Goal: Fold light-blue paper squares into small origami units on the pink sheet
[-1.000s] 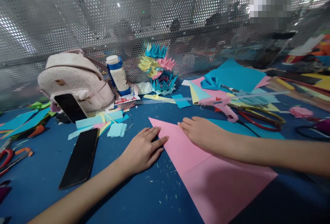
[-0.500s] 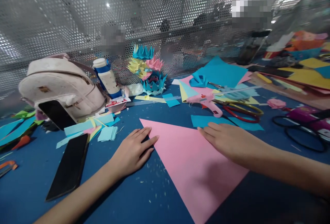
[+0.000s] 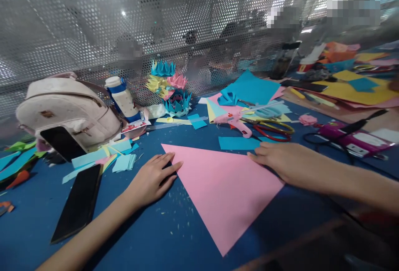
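A pink sheet of paper lies on the blue table as a triangle, seemingly folded along its upper edge. My left hand rests with spread fingers on the sheet's left corner, its fingertips touching the paper. Along the upper edge, toward the right corner, lies my right hand, fingers flat and stretched out over the paper. Beyond the sheet are a blue paper strip and a pink glue gun. Red-handled scissors lie just past my right hand.
At the left are a black phone, a white backpack and a bottle. Folded paper flowers stand by the perforated metal screen. A purple device with a black cable sits at the right.
My right hand has slid rightward along the paper's upper edge, toward the right corner. My left hand stays at the left corner. The view has turned slightly right.
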Available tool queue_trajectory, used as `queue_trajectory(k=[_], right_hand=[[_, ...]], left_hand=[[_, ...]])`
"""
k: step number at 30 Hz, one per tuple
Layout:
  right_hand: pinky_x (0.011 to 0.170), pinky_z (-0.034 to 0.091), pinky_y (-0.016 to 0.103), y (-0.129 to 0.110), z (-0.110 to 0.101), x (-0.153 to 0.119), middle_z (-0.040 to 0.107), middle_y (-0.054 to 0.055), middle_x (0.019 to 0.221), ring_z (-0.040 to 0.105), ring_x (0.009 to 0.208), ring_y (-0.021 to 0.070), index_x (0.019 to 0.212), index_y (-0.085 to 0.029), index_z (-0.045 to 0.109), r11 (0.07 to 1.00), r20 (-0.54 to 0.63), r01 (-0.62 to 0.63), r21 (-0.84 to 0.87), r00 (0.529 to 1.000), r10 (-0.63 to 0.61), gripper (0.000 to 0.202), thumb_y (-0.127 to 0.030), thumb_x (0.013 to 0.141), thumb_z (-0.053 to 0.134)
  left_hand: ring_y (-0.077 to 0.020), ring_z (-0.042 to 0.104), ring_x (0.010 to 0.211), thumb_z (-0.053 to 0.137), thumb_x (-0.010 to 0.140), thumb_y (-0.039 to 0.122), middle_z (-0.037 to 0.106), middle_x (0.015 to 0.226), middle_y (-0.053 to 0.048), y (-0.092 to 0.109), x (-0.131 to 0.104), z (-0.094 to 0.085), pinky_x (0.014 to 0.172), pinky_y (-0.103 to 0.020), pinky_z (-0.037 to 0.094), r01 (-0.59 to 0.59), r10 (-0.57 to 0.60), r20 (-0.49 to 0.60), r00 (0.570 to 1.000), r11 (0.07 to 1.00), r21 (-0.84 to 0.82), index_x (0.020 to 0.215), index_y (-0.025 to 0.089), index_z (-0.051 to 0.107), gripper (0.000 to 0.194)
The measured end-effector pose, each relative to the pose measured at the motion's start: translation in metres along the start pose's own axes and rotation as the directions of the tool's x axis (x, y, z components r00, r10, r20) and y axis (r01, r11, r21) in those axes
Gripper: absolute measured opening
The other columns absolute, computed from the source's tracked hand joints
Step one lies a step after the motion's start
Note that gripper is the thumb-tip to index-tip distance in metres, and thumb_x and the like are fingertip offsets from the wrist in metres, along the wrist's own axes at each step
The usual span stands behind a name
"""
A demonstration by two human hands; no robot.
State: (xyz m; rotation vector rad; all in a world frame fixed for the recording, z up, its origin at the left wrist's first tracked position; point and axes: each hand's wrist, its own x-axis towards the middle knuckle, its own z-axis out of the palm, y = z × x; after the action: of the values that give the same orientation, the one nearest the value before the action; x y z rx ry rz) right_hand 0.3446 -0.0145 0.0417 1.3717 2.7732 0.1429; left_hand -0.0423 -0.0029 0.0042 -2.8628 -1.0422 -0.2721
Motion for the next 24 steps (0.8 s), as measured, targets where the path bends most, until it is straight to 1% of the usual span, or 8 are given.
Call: queue_trajectory(k=[2, 6, 11, 15, 17, 19, 21, 24], right_hand=[[0.067, 0.048, 0.031, 0.004, -0.009, 0.004, 0.071, 0.008, 0.090, 0.065, 0.085, 0.0214, 0.100, -0.025, 0.072, 0.998, 0.072, 0.015, 0.056, 0.997, -0.019, 0.040, -0.006, 0.081, 0.043], [0.075, 0.048, 0.033, -0.003, -0.012, 0.021, 0.067, 0.008, 0.112, 0.062, 0.102, 0.0247, 0.111, -0.023, 0.066, 0.990, -0.052, -0.067, 0.125, 0.996, 0.074, 0.032, -0.025, 0.091, 0.042], [0.054, 0.036, 0.025, -0.017, -0.009, 0.046, 0.067, 0.004, 0.089, 0.062, 0.074, 0.0196, 0.098, -0.020, 0.060, 0.951, 0.093, -0.163, 0.264, 0.985, 0.143, 0.024, -0.038, 0.087, 0.051], [0.052, 0.033, 0.023, -0.008, -0.006, 0.062, 0.062, 0.002, 0.074, 0.054, 0.064, 0.0151, 0.087, -0.017, 0.061, 0.850, 0.196, -0.151, 0.505, 0.979, 0.058, 0.026, -0.043, 0.081, 0.055], [0.055, 0.034, 0.024, -0.001, -0.003, 0.067, 0.060, 0.002, 0.069, 0.052, 0.063, 0.0148, 0.078, -0.015, 0.064, 0.802, 0.195, -0.104, 0.588, 0.981, -0.016, 0.030, -0.044, 0.079, 0.057], [0.058, 0.035, 0.025, 0.002, 0.000, 0.070, 0.061, 0.003, 0.070, 0.053, 0.065, 0.0156, 0.075, -0.013, 0.066, 0.756, 0.161, -0.064, 0.651, 0.986, -0.054, 0.032, -0.045, 0.077, 0.059], [0.059, 0.036, 0.026, 0.001, 0.001, 0.071, 0.063, 0.004, 0.073, 0.052, 0.067, 0.0159, 0.076, -0.013, 0.066, 0.737, 0.131, -0.051, 0.674, 0.990, -0.050, 0.033, -0.045, 0.077, 0.058], [0.059, 0.036, 0.025, -0.009, -0.001, 0.071, 0.062, 0.004, 0.075, 0.052, 0.068, 0.0151, 0.082, -0.012, 0.065, 0.729, 0.105, -0.055, 0.683, 0.994, -0.024, 0.031, -0.041, 0.080, 0.053]], left_hand=[[-0.0290, 0.051, 0.126, 0.044, 0.095, 0.025, 0.052, 0.138, -0.017, 0.000, 0.000, -0.001, 0.102, -0.052, 0.043, -0.010, 0.010, 0.002, 1.000, 1.000, -0.003, 0.135, 0.022, 0.051, 0.041], [-0.0280, 0.053, 0.123, 0.046, 0.094, 0.023, 0.054, 0.136, -0.017, 0.001, 0.001, -0.003, 0.101, -0.050, 0.044, -0.012, 0.011, -0.028, 1.000, 0.999, -0.032, 0.131, 0.021, 0.055, 0.039], [-0.0245, 0.060, 0.113, 0.044, 0.095, 0.021, 0.064, 0.125, -0.013, -0.003, 0.004, -0.001, 0.094, -0.044, 0.051, 0.011, -0.022, -0.120, 0.993, 0.996, -0.085, 0.123, 0.019, 0.061, 0.033], [-0.0225, 0.064, 0.105, 0.044, 0.094, 0.020, 0.070, 0.114, -0.009, -0.012, 0.012, -0.002, 0.091, -0.042, 0.051, 0.029, -0.054, -0.150, 0.987, 0.986, -0.162, 0.112, 0.020, 0.067, 0.029], [-0.0215, 0.065, 0.101, 0.044, 0.095, 0.022, 0.072, 0.108, -0.007, -0.016, 0.021, -0.004, 0.089, -0.041, 0.052, 0.053, -0.089, -0.159, 0.983, 0.975, -0.218, 0.110, 0.020, 0.068, 0.028], [-0.0212, 0.065, 0.104, 0.043, 0.096, 0.023, 0.071, 0.112, -0.008, -0.018, 0.034, -0.005, 0.091, -0.040, 0.051, 0.068, -0.114, -0.182, 0.977, 0.968, -0.243, 0.112, 0.019, 0.066, 0.029], [-0.0215, 0.063, 0.108, 0.045, 0.095, 0.026, 0.069, 0.117, -0.009, -0.015, 0.049, -0.006, 0.093, -0.040, 0.050, 0.062, -0.116, -0.198, 0.973, 0.964, -0.260, 0.116, 0.017, 0.064, 0.029], [-0.0195, 0.065, 0.103, 0.053, 0.092, 0.030, 0.071, 0.113, -0.007, -0.001, 0.075, -0.002, 0.090, -0.035, 0.052, 0.001, -0.055, -0.183, 0.982, 0.959, -0.285, 0.115, 0.017, 0.064, 0.029]])
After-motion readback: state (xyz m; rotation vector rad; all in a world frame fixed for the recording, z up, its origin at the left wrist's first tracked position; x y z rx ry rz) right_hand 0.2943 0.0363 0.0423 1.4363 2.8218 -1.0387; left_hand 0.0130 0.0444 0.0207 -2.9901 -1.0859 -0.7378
